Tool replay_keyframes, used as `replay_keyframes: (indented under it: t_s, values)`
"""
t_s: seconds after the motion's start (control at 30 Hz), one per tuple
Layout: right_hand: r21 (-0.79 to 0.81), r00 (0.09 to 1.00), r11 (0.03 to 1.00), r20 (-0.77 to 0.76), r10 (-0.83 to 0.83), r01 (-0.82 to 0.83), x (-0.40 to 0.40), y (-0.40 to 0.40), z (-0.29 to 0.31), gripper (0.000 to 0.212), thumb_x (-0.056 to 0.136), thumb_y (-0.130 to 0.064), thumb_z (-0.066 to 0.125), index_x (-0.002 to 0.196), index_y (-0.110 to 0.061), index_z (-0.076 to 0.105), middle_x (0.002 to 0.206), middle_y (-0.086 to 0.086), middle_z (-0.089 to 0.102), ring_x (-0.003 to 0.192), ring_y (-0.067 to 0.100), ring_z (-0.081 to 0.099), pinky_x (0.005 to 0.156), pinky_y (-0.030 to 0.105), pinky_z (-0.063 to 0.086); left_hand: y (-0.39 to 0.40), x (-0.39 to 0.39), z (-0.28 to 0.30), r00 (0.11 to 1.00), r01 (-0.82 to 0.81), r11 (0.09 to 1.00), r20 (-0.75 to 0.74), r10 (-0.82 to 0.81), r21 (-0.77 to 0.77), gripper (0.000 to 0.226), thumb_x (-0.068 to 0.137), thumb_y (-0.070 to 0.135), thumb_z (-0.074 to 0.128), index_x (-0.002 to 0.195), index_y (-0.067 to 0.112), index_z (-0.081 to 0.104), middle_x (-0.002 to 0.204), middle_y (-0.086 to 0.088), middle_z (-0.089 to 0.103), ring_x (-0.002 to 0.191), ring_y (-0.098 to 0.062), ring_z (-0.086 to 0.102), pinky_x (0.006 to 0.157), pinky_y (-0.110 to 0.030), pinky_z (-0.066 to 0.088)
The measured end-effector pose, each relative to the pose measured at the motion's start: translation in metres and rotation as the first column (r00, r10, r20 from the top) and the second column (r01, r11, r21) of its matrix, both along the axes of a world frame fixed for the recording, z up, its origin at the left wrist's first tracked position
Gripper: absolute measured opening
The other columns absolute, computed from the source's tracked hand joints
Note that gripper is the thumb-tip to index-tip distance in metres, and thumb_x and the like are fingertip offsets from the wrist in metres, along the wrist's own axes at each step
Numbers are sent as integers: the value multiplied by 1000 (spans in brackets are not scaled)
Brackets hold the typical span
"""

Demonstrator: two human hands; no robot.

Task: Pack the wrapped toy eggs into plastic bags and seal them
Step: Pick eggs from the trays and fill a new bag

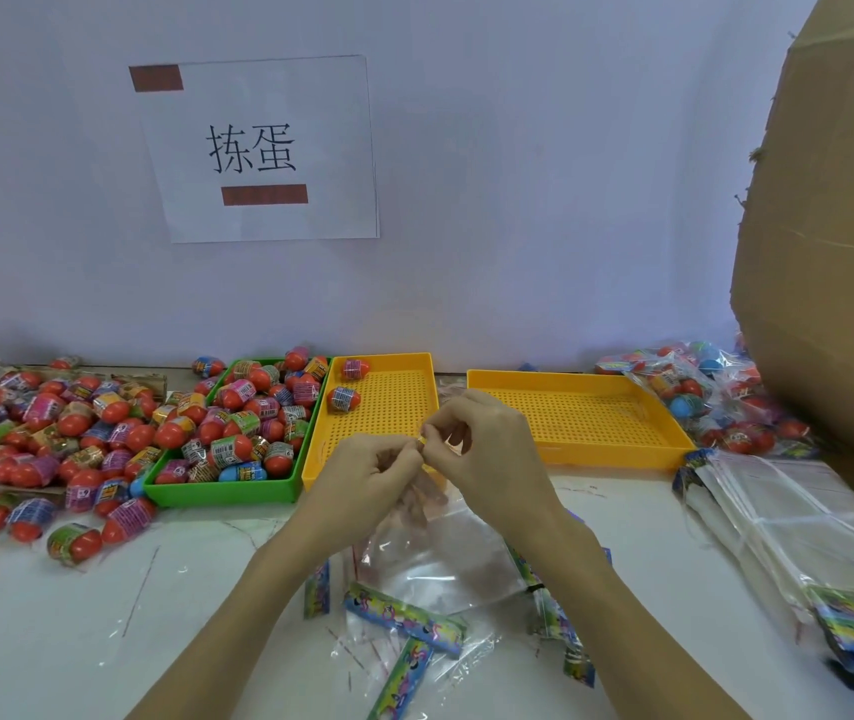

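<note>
Clear plastic was what my fingers [427, 443] worked on: both hands met just in front of the near yellow tray [417, 362], thumb and forefinger tips pinched narrow on the top edge of a plastic bag [430, 558]. Left hand [373, 472] gripped one side, right hand [482, 444] the other, prob. to peel the mouth open or pull a seal strip; too small to tell which. A tiny yellowish bit showed at the pinch, unclear what. The bag hung down from the pinch onto the worktop [196, 615], w/ no egg in it that I could see, so I judged filling hadn't started on this one.

Under it lay more flat bags w/ printed header cards [404, 618], close to hand for the next rounds. In the near yellow tray sat two wrapped eggs [344, 398] at its far left, likely counted out for packing. The second yellow tray [578, 379] sat just beside it on the right. Left of both, a green tray [222, 491] was heaped w/ eggs, and a loose pile [40, 423] spread beyond it. At right lay a bag stack [788, 517], w/ filled bags [700, 392] behind it against a cardboard box [830, 226]. A paper sign [264, 148] hung on the wall.
</note>
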State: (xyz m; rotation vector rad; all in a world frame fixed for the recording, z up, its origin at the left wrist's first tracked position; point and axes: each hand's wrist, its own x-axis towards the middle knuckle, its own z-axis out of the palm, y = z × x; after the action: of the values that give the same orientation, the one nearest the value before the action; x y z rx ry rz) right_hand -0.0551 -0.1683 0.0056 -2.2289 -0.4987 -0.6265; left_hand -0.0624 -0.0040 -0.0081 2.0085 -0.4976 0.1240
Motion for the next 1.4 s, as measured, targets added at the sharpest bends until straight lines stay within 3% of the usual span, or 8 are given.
replay_keyframes:
  t_s: [0.2, 0.37, 0.5, 0.67, 0.83, 1.0, 1.2, 1.4]
  values:
    - [173, 953, 943, 54, -299, 286, 16, -29, 3, 7, 95, -10, 69, 89, -7, 71, 88, 4, 64, 82, 19, 58, 73, 29, 47, 7, 6, 5, 992, -74, 975, -119, 50, -208, 40, 113, 10, 40, 98, 3, 77, 83, -12, 80, 63, -31, 75, 61, -34, 63]
    - [228, 824, 798, -39, -565, 558, 33, -69, -5, 13, 101, -13, 61, 96, -5, 70, 92, 9, 65, 87, 22, 57, 72, 25, 37, 15, 10, 7, 946, -324, 840, -178, 272, -436, 37, 110, 12, 44, 97, 1, 76, 83, -13, 80, 61, -23, 74, 55, -22, 58]
    - [103, 913, 908, -91, -398, 406, 35, -70, -12, 14, 98, -20, 71, 98, -11, 81, 91, 2, 77, 81, 11, 66, 77, 26, 53, 18, 12, 7, 925, -378, 803, -209, 316, -460, 39, 111, 15, 43, 97, 0, 76, 82, -14, 80, 61, -25, 74, 55, -24, 60]
    - [-73, 969, 978, -142, -203, 194, 30, -39, -17, 42, 98, -46, 66, 65, -22, 76, 59, -9, 68, 58, 6, 62, 64, 25, 49, 19, 14, 5, 922, -384, 830, -219, 320, -404, 35, 111, 16, 47, 97, 3, 76, 83, -13, 80, 63, -30, 73, 58, -30, 62]
    - [-162, 980, 983, -166, -108, 81, 31, -31, -24, 5, 93, -26, 76, 96, -24, 79, 84, -7, 64, 70, 1, 53, 70, 21, 43, 18, 14, 2, 927, -371, 844, -207, 313, -387, 28, 108, 24, 58, 95, 8, 77, 80, -9, 79, 60, -25, 73, 56, -27, 61]
    - [-117, 974, 988, -196, -118, 96, 28, -31, -21, 30, 101, -40, 64, 78, -24, 77, 53, -14, 65, 55, -5, 62, 62, 6, 40, 18, 15, 1, 939, -343, 856, -171, 299, -387, 19, 101, 23, 69, 95, 7, 77, 79, -10, 79, 56, -23, 71, 55, -27, 61]
    - [38, 966, 999, -256, -24, 35, 23, -26, -15, 13, 95, -22, 74, 88, -23, 63, 76, -9, 69, 61, 6, 68, 60, 29, 59, 19, 16, -2, 925, -379, 854, -125, 358, -357, 18, 101, 23, 69, 94, 9, 76, 76, -8, 78, 56, -24, 71, 54, -27, 60]
    - [287, 947, 955, -321, 27, 70, 28, -38, -8, 9, 93, -29, 75, 86, -24, 75, 48, -13, 50, 46, 3, 42, 50, 12, 36, 21, 17, -1, 922, -387, 851, -133, 363, -355, 18, 102, 23, 68, 93, 9, 76, 75, -8, 78, 55, -21, 70, 53, -27, 60]
